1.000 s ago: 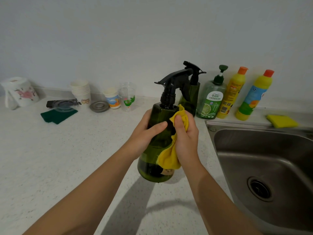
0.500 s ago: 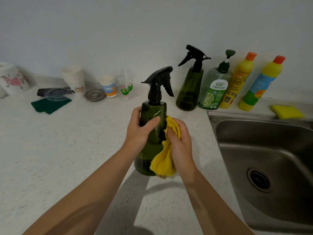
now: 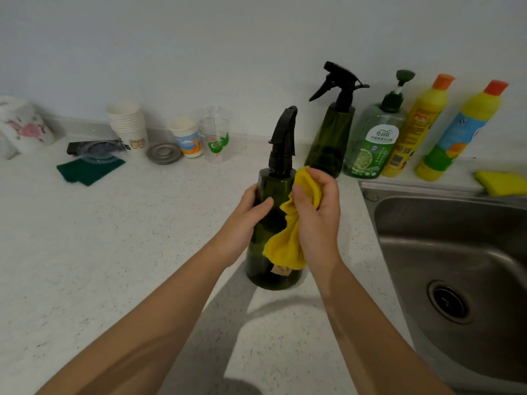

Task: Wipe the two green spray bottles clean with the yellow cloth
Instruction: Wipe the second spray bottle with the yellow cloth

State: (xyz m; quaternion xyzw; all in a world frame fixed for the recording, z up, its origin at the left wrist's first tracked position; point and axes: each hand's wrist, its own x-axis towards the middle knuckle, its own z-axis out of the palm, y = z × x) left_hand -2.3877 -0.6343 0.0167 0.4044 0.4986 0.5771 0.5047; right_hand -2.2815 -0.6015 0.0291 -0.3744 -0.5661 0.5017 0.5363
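The near green spray bottle (image 3: 273, 269) is gripped by the left hand (image 3: 245, 220), fingers wrapped round it. The yellow cloth (image 3: 288, 240) is bunched in the right hand (image 3: 316, 212), fingers curled tight, and pressed against the bottle's shoulder.

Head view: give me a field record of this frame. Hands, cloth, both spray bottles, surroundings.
left hand: grip around the near spray bottle, steadying it upright
right hand: grip on the yellow cloth, pressing it to that bottle's upper right side
near spray bottle base: on the countertop, or just above it; cannot tell
far spray bottle: upright by the wall, untouched, beside the green soap pump bottle
sink: right of the hands
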